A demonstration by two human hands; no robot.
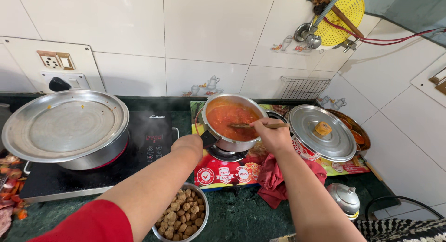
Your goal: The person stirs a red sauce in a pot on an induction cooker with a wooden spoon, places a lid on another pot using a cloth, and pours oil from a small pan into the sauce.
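Head view shows my left hand (189, 144) gripping the saucepan (231, 122) handle and my right hand (273, 134) closed on the wooden spoon (258, 125), sauce already red, soya chunks (182, 216) below my left arm not yet added.

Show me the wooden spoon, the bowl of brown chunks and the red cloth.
wooden spoon (241, 125), head view, on its handle over the sauce.
bowl of brown chunks (205, 209), head view, on its steel rim.
red cloth (272, 179), head view, on its folded middle.

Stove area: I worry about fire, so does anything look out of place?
Yes: a red cloth lies crumpled against the gas stove, right below the pan of red sauce on the burner, under the right hand.
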